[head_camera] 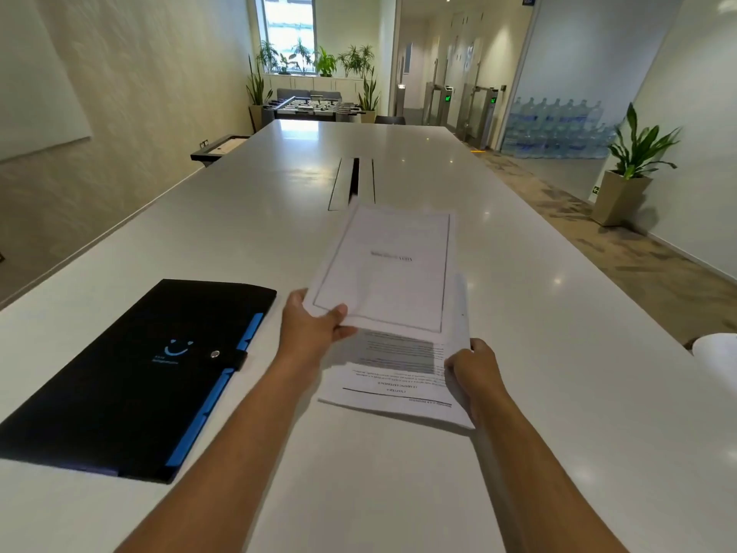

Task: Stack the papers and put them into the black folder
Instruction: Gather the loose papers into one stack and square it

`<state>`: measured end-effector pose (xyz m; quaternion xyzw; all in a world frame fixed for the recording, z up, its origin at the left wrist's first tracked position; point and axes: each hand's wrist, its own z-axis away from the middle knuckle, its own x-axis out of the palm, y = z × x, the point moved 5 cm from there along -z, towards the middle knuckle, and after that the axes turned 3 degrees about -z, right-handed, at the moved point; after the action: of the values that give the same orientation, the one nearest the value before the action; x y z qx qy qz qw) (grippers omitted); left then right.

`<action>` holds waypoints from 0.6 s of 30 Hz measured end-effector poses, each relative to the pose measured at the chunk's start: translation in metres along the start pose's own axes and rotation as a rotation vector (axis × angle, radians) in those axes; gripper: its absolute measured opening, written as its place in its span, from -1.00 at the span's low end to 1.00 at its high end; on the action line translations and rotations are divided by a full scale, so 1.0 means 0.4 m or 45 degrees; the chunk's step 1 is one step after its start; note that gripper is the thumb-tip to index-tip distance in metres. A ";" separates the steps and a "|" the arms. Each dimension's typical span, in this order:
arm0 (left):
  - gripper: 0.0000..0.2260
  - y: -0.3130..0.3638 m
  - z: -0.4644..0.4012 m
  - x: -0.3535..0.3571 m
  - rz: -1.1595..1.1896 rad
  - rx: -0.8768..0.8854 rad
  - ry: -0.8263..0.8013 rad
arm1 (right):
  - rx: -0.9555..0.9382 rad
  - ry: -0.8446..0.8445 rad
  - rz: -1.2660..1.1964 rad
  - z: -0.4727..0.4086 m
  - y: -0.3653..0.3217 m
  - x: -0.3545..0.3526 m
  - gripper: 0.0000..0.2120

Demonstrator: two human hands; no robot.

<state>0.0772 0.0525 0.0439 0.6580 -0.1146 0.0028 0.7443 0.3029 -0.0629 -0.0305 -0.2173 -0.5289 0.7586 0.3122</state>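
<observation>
A black folder with blue tabs and a snap strap lies closed on the white table, to my left. My left hand grips the near left corner of a framed title sheet, lifted a little above the other papers. Beneath it lies a printed text sheet on the table, and my right hand pinches that sheet's right edge. Both sheets overlap, the upper one reaching farther away from me.
A cable slot is set into the table's middle beyond the papers. Another white sheet shows at the right frame edge. A potted plant stands on the floor to the right; a foosball table is beyond the table's far end.
</observation>
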 end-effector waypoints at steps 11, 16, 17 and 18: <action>-0.33 -0.156 0.065 -0.020 -0.403 -0.273 -0.172 | -0.004 -0.060 0.414 -0.012 -0.049 0.006 -0.60; -0.35 -0.149 0.065 -0.030 -0.569 -0.272 -0.171 | -0.024 -0.176 0.301 0.014 -0.047 0.019 -0.81; -0.39 -0.142 0.062 -0.038 -0.592 -0.253 -0.145 | -0.066 -0.190 0.304 0.018 -0.048 0.021 -0.83; -0.45 -0.132 0.054 -0.050 -0.675 -0.195 -0.091 | -0.115 -0.200 0.311 0.020 -0.046 0.020 -0.84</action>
<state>0.0622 0.0273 -0.0091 0.6067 0.0354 -0.2237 0.7620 0.2962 -0.0580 -0.0103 -0.2339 -0.5550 0.7811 0.1648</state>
